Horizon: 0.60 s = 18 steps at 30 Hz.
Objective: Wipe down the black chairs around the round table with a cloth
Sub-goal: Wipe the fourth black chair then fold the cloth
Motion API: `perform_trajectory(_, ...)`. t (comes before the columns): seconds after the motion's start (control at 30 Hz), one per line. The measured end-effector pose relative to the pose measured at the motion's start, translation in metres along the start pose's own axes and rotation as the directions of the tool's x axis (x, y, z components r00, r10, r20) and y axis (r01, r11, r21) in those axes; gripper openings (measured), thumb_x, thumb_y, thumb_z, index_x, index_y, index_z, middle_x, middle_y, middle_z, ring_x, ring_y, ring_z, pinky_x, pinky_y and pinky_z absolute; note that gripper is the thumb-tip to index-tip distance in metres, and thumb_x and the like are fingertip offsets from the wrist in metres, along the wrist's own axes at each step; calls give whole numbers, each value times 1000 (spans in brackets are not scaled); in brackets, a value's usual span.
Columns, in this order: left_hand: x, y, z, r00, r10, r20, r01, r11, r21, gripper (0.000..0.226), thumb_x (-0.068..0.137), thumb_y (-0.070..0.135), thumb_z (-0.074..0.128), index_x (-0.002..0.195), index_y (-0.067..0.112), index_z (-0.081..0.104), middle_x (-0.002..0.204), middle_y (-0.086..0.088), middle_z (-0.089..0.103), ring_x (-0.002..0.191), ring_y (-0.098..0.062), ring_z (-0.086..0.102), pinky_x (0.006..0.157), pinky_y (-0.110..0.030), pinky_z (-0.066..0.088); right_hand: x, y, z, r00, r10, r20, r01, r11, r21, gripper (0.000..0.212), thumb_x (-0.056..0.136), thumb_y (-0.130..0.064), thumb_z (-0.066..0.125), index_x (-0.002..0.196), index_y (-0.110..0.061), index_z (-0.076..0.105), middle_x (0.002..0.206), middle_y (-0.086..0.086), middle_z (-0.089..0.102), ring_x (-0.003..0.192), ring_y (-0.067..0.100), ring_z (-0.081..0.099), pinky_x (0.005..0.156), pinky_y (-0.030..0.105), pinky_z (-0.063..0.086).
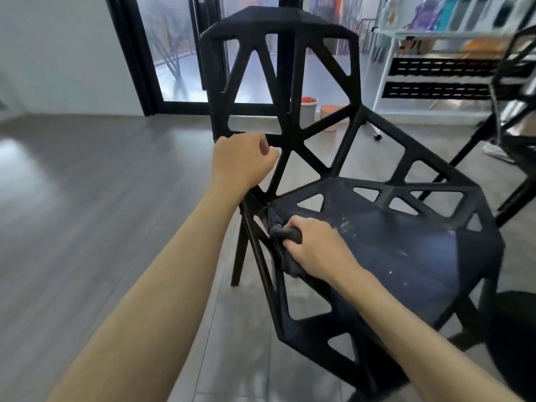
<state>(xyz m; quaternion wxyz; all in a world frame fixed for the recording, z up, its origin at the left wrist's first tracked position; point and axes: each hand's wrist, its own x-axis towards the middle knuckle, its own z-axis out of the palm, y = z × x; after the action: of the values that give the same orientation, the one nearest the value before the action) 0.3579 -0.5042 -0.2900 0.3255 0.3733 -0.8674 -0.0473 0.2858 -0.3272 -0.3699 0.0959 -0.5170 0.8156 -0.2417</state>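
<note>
Black angular plastic chair (377,233) stands on grey wood floor (87,198), white smears across seat. Right hand (316,248) grip bunches dark grey cloth (285,242) at seat's left edge; left hand (242,161) grip closed round backrest strut. Best: hold frame steady, wipe overlapping strokes toward smears.

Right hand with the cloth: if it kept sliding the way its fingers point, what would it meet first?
Probably the seat's left edge: the right hand holds the cloth there, fingers pointing left. Beyond that looks like open floor, though depth is unclear.

Second chair (519,91) cut off at right edge; shelf (435,76) blurred.
</note>
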Motion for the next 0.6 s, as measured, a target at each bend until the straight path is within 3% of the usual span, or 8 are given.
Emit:
perform_trajectory(0.1, -1, -1, 0, 1000, 1, 8, -1, 1000, 7, 31, 99, 41, 50, 90, 19, 71, 86, 5, 71, 79, -18, 60, 102, -36, 38, -72, -21, -18, 998, -39, 55, 42, 998, -54, 12, 94, -40, 61, 104, -35, 57, 98, -12, 58, 91, 16, 60, 76, 35, 48)
perform_trajectory(0.2, -2, -1, -1, 1000, 2, 13, -2, 1000, -11, 29, 99, 40, 51, 84, 21, 68, 80, 6, 69, 76, -17, 61, 104, -37, 39, -76, -33, -17, 998, -56, -18, 54, 992, -112, 11, 98, -40, 55, 107, -34, 52, 98, -12, 53, 87, 16, 53, 72, 33, 39)
perform_trajectory(0.33, -4, 2, -5, 1000, 12, 12, -11, 1000, -25, 30, 100, 40, 52, 84, 20, 69, 79, 6, 68, 75, -16, 60, 101, -38, 43, -30, -32, -2, 994, 7, -105, -19, 993, -113, 7, 98, -32, 54, 104, -29, 56, 99, -6, 58, 91, 24, 59, 71, 36, 43)
perform_trajectory(0.43, -7, 2, -9, 1000, 5, 1, -5, 999, -40, 30, 98, 36, 53, 83, 16, 70, 76, 3, 68, 73, -17, 60, 94, -37, 47, -17, -30, 7, 981, 76, -178, -77, 997, -3, 12, 100, -31, 55, 110, -30, 60, 101, -6, 59, 97, 24, 60, 70, 35, 44)
perform_trajectory(0.53, -7, 4, -9, 1000, 13, 0, -13, 999, -52, 29, 97, 34, 53, 81, 16, 68, 74, 3, 66, 71, -18, 60, 86, -35, 46, -52, -38, -1, 984, 39, -174, -24, 996, 89, 14, 97, -34, 58, 109, -35, 65, 96, -10, 65, 91, 19, 63, 77, 37, 54)
perform_trajectory(0.6, -7, 5, -9, 1000, 24, 19, -23, 999, -33, 29, 97, 34, 53, 79, 16, 67, 73, 3, 65, 70, -17, 58, 83, -33, 43, -88, -42, -7, 979, -34, -199, 45, 998, 52, 17, 96, -39, 58, 111, -38, 66, 91, -14, 63, 86, 12, 60, 75, 32, 52)
